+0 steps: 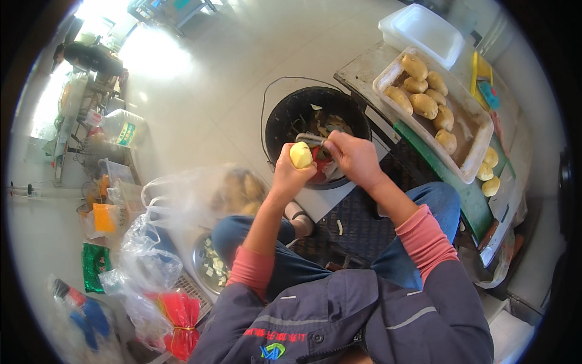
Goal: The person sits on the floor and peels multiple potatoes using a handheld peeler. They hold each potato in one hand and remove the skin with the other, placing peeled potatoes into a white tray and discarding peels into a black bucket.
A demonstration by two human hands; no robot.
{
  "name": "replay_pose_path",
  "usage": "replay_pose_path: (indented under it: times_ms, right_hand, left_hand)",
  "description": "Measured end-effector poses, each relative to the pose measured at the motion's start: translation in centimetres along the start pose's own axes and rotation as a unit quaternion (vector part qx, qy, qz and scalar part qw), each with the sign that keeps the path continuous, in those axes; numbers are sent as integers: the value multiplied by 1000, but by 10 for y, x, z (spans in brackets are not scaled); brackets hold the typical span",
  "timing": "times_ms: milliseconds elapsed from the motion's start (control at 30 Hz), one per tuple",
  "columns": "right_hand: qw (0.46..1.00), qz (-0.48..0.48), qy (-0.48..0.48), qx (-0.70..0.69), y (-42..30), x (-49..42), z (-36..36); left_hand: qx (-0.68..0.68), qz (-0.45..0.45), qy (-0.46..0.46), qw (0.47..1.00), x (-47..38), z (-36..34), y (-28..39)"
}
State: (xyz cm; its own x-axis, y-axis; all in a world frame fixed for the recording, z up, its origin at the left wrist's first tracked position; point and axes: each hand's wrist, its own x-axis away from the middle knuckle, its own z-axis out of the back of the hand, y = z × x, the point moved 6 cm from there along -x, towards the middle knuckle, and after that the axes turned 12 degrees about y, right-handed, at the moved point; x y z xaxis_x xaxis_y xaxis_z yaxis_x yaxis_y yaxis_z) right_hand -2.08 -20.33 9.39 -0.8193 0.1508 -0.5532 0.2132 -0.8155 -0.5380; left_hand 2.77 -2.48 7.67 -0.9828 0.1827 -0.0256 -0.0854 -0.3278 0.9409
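Note:
My left hand [291,175] grips a peeled potato [300,155], its pale yellow flesh showing above the fingers. Close beside it, my right hand [357,157] is closed around the handle of a metal peeler [311,138]. The peeler's head lies just past the potato's upper end; whether the blade touches it I cannot tell. Both hands are over a black bucket [283,113] with a wire handle. Peelings [334,123] and other scraps, some of them red, lie inside the bucket.
On the right-hand table, a shallow tray [470,170] holds several unpeeled potatoes [423,106]. Peeled potatoes [490,186] lie beside it, near a white plastic container [425,34]. At left are a metal bowl of cut pieces [213,264], a clear bag of potatoes [241,189] and red plastic bags [179,318].

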Motion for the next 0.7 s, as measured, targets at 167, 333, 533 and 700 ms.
replay_pose_path:
  times_ms: [167,333,533,700]
  right_hand:
    - [995,-54,-16,87,21,3,-11]
    - [951,-277,-107,-86,37,21,-34]
    - [704,-539,-74,-457,40,40,-51]
    - [842,-396,21,-365,44,17,-34]
  left_hand:
    - [52,88,-61,993,5,-5,-2]
    - [116,28,-31,992,5,-7,11]
    - [-45,-227,-34,972,19,-35,21]
    - [97,-27,-79,992,17,-47,-7]
